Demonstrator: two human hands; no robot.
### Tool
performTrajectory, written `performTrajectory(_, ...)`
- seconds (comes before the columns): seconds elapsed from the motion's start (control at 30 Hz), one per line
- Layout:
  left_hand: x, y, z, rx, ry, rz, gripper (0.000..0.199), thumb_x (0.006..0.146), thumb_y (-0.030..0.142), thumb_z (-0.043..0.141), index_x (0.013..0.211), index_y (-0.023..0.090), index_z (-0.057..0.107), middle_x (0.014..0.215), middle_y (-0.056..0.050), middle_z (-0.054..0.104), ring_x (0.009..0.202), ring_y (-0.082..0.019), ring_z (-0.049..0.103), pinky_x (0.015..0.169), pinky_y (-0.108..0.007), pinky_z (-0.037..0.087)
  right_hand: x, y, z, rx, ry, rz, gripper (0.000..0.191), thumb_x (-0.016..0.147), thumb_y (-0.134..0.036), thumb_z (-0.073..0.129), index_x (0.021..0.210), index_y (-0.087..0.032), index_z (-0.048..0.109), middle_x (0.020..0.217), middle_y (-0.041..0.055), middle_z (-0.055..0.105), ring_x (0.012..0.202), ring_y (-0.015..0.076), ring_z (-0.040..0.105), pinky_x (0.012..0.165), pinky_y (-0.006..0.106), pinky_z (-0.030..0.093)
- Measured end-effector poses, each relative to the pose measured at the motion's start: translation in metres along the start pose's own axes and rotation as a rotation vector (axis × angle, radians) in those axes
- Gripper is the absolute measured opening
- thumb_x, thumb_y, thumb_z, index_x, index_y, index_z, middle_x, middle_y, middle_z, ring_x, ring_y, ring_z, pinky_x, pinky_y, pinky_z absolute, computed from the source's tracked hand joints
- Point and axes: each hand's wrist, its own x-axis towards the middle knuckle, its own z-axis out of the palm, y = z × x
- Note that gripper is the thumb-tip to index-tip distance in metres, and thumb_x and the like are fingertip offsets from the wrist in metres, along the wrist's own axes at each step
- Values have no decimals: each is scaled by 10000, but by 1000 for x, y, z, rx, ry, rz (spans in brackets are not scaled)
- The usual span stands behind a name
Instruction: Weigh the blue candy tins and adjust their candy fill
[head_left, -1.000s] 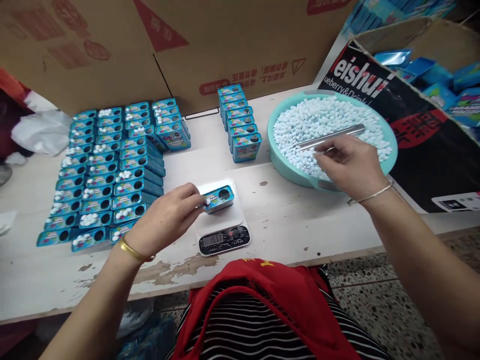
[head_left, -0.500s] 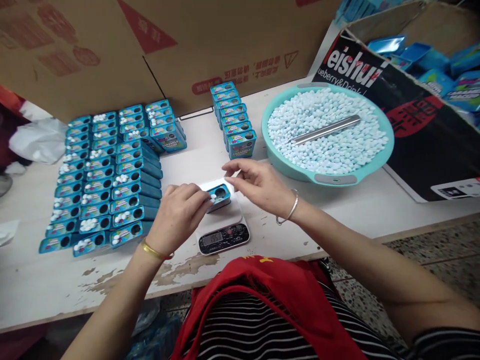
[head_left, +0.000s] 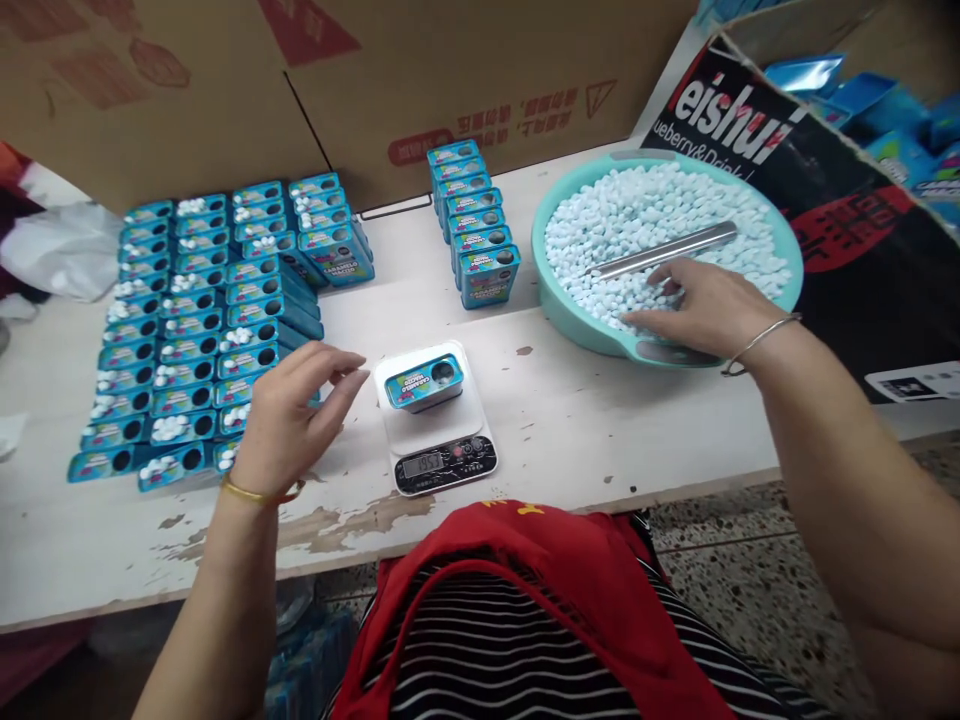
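A blue candy tin (head_left: 409, 384) with a round hole in its top stands on a small white digital scale (head_left: 401, 430), whose display seems to read 1953. To the left of the scale, my left hand (head_left: 289, 415) hovers with a small gap between thumb and fingertips, nothing visible between them. My right hand (head_left: 709, 310) reaches over the front rim of the turquoise bowl (head_left: 581, 325), its thumb and fingers spread at the pale blue candies (head_left: 622, 215). Some of its fingertips are hidden. A metal scoop (head_left: 664, 250) lies on the candies just behind that hand.
Rows of blue tins (head_left: 187, 350) fill the table's left side, several with candies on top. Another row of tins (head_left: 472, 225) stands beside the bowl. A large cardboard box (head_left: 225, 100) walls the back. A black-printed carton (head_left: 840, 310) holding blue tins sits at right.
My left hand has drawn back leftward from the tin. My right hand has moved from beside the tin to the bowl. White candies seen at the tin's top are no longer visible there.
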Motion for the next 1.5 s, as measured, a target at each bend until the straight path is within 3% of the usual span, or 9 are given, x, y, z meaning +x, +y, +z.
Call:
performTrajectory(0.1,-14,-8,-4,-12,-42,-19,137,893,296,539,920,197,631,832,-19,630,774,-137,593,703,-279,471,4,-4,6,33,15,-6,589,667,-360,753,1174,-152,538,859,76,601,663,169,467,613,315,360)
performTrajectory(0.27,-21,-10,-4,-28,-40,-28,117,891,268,545,907,191,631,821,-19,628,767,-134,593,698,-273,472,1,-7,13,105,147,-71,214,725,-119,602,931,-139,657,761,50,601,649,147,480,711,308,409)
performTrajectory(0.4,-18,-9,-3,-32,-42,-10,113,892,256,541,917,192,631,818,-17,626,765,-133,590,692,-269,469,-1,-1,10,126,280,-43,177,729,-112,583,870,-124,689,728,51,599,640,143,482,743,303,431)
performTrajectory(0.63,-7,0,5,-51,-31,28,153,904,303,532,950,184,618,847,-27,622,777,-132,583,704,-269,479,-2,4,7,179,284,64,76,699,-126,629,743,-136,691,577,12,559,564,129,478,682,284,442)
performTrajectory(0.83,2,15,25,2,-181,127,555,818,500,621,1259,194,479,1098,-92,584,979,-212,556,831,-351,476,-1,12,23,406,445,45,170,735,-222,615,860,-137,693,636,25,596,581,146,538,609,281,452)
performTrajectory(0.97,29,25,42,120,-186,212,316,906,390,509,1139,179,539,937,-74,603,851,-207,542,747,-346,442,-2,6,34,597,483,16,167,757,-285,596,848,-167,673,633,17,593,579,169,562,575,297,463)
performTrajectory(1.1,80,34,66,169,-64,277,335,907,366,495,1182,177,525,998,-92,606,879,-231,530,738,-365,413,-3,-8,39,628,550,-63,173,792,-311,554,838,-180,657,708,45,614,642,191,577,622,329,476)
performTrajectory(1.33,128,24,121,328,-133,269,321,911,352,473,1181,205,566,1074,-122,588,949,-263,518,740,-390,381,-8,-18,37,660,511,-102,167,841,-328,506,825,-210,623,802,67,627,680,201,592,665,351,490)
performTrajectory(1.5,133,-8,106,352,-14,138,374,905,434,474,1193,210,559,1139,-118,559,1033,-251,503,837,-383,369,-3,-8,34,534,435,-141,206,852,-374,487,848,-215,619,853,99,638,722,245,609,707,406,499)
